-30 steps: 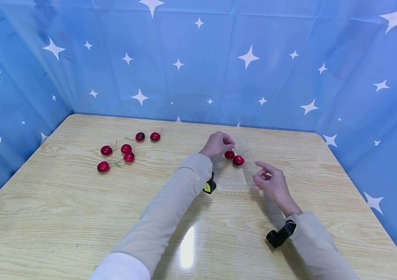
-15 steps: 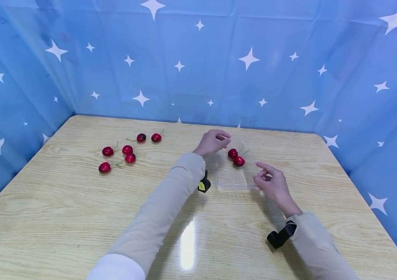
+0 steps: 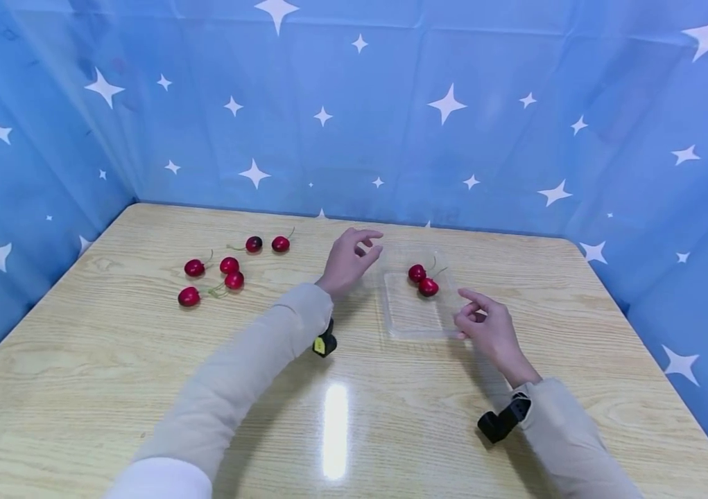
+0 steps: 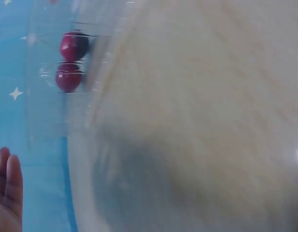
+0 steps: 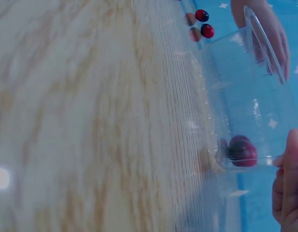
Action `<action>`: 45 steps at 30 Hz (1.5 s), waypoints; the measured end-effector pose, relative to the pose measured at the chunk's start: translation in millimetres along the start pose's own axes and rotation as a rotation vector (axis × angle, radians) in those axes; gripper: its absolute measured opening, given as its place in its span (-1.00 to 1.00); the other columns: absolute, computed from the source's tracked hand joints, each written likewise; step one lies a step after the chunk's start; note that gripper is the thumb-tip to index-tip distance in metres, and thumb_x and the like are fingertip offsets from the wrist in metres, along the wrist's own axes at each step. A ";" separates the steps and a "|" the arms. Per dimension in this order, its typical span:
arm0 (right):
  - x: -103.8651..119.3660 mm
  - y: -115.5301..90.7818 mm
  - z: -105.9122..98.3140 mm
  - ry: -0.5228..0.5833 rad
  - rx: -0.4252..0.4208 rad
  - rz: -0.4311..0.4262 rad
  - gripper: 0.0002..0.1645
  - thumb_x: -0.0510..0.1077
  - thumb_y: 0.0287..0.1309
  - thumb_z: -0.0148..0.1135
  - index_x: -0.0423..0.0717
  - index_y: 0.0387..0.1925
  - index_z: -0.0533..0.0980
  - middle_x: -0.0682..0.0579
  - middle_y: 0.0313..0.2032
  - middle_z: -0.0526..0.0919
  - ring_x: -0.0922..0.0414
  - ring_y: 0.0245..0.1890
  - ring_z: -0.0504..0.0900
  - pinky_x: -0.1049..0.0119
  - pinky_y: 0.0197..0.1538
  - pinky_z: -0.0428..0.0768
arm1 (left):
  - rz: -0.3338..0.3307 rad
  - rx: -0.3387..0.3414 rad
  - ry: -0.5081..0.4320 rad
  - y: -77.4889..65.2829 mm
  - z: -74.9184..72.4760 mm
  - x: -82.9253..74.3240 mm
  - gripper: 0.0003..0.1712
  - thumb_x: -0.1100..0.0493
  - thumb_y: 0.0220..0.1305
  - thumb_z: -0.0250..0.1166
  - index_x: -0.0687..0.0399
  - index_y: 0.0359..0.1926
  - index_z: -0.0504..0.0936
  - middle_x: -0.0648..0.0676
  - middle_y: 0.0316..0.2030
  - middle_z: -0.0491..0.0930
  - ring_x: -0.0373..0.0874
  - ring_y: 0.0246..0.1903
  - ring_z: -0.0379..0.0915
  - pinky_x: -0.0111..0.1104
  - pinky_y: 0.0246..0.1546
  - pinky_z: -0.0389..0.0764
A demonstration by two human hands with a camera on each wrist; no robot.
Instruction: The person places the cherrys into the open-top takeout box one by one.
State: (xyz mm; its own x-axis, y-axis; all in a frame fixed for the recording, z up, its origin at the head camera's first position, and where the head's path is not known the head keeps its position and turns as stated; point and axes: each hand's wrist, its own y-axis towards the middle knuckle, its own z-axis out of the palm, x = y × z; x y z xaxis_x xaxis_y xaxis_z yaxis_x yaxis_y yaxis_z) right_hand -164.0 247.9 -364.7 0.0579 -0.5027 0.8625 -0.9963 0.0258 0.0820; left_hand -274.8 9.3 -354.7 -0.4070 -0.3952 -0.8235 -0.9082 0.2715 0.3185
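A clear plastic box [image 3: 412, 326] stands on the table, with two red cherries [image 3: 428, 287] inside, stems attached. The same cherries show through its wall in the left wrist view, where the lower cherry [image 4: 68, 77] touches the other. My left hand [image 3: 349, 260] is just left of the box, fingers loosely bent and holding nothing. At the box's right side, my right hand [image 3: 487, 329] pinches its edge; the right wrist view has its fingers [image 5: 293, 159] at the rim. Exactly how the thumb meets the plastic is hard to see.
Several stemmed cherries lie loose on the left of the wooden table [image 3: 110, 388], among them a front one [image 3: 188, 296] and a back one [image 3: 281, 244]. A blue curtain [image 3: 354, 125] with white stars surrounds the table's back and sides.
The left hand has let go of a cherry in the box and moved away to the left. That cherry now rests against the other one. The right hand stays at the box's side.
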 end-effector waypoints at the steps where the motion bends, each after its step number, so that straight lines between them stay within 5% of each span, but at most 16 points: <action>1: 0.3 0.1 -0.1 -0.001 0.000 0.002 -0.44 -0.42 0.02 0.04 -0.39 0.13 0.27 -0.12 -0.41 0.42 0.31 -0.58 0.49 0.36 -0.50 0.56 | 0.001 0.002 0.000 -3.9 -3.5 2.6 -0.66 0.09 0.22 0.13 -0.02 0.02 0.51 0.04 -0.28 0.42 -0.17 -0.44 0.39 -0.41 -0.43 0.45; 8: 1.1 -1.9 -0.1 -0.018 0.008 0.015 -0.43 -0.41 0.02 0.04 -0.38 0.15 0.26 -0.12 -0.41 0.43 0.28 -0.58 0.50 0.41 -0.51 0.54 | -0.039 0.070 -0.039 -36.5 -32.1 19.6 -0.57 0.08 0.21 0.14 -0.02 0.11 0.41 0.16 -0.16 0.38 -0.13 -0.40 0.39 -0.35 -0.39 0.46; 14: 1.0 -1.4 0.1 -0.018 0.008 0.005 -0.43 -0.42 0.01 0.04 -0.39 0.14 0.26 -0.13 -0.40 0.43 0.27 -0.56 0.51 0.38 -0.49 0.55 | -0.080 0.065 -0.083 -63.9 -71.4 26.2 -0.54 0.08 0.20 0.16 0.03 0.13 0.39 0.18 -0.14 0.37 -0.08 -0.31 0.41 -0.30 -0.35 0.50; 23: 0.3 -0.3 -0.2 -0.015 0.004 -0.001 -0.43 -0.42 0.01 0.04 -0.38 0.14 0.26 -0.17 -0.38 0.43 0.30 -0.55 0.50 0.37 -0.48 0.56 | -0.100 -0.032 0.094 -93.9 -139.2 41.5 -0.54 0.04 0.18 0.17 0.05 0.10 0.41 0.21 -0.11 0.36 -0.03 -0.27 0.42 -0.27 -0.35 0.48; 31: -1.5 0.4 0.0 -0.037 0.011 0.003 -0.44 -0.40 0.04 0.05 -0.37 0.15 0.26 -0.12 -0.40 0.42 0.29 -0.57 0.47 0.39 -0.50 0.55 | -0.108 -0.112 0.178 -97.6 -185.2 55.4 -0.53 0.04 0.20 0.15 0.15 0.09 0.42 0.19 -0.11 0.35 0.01 -0.19 0.40 -0.15 -0.20 0.45; 41: -0.1 -0.3 -0.6 -0.032 0.014 0.003 -0.42 -0.41 0.03 0.06 -0.37 0.16 0.25 -0.16 -0.38 0.42 0.31 -0.57 0.47 0.38 -0.50 0.55 | -0.176 0.061 0.252 -106.9 -214.9 75.3 -0.57 0.10 0.20 0.16 0.27 0.03 0.44 0.23 -0.13 0.44 0.02 -0.17 0.37 -0.31 -0.19 0.39; 45: 0.3 -0.9 -0.9 -0.037 0.011 0.004 -0.42 -0.40 0.04 0.06 -0.37 0.16 0.25 -0.17 -0.38 0.43 0.31 -0.57 0.47 0.37 -0.50 0.55 | -0.200 0.079 0.268 -111.2 -218.2 84.9 -0.61 0.14 0.19 0.17 0.27 0.00 0.48 0.22 -0.20 0.51 0.02 -0.19 0.37 -0.15 -0.08 0.31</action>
State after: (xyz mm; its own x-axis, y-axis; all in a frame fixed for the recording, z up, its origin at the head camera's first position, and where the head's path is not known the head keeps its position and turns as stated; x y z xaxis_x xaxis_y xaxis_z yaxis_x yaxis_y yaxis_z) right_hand -163.0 248.5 -364.1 0.0521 -0.5346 0.8435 -0.9972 0.0182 0.0731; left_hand -229.7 -246.0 -357.6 -0.2421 -0.6616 -0.7097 -0.9666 0.2279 0.1173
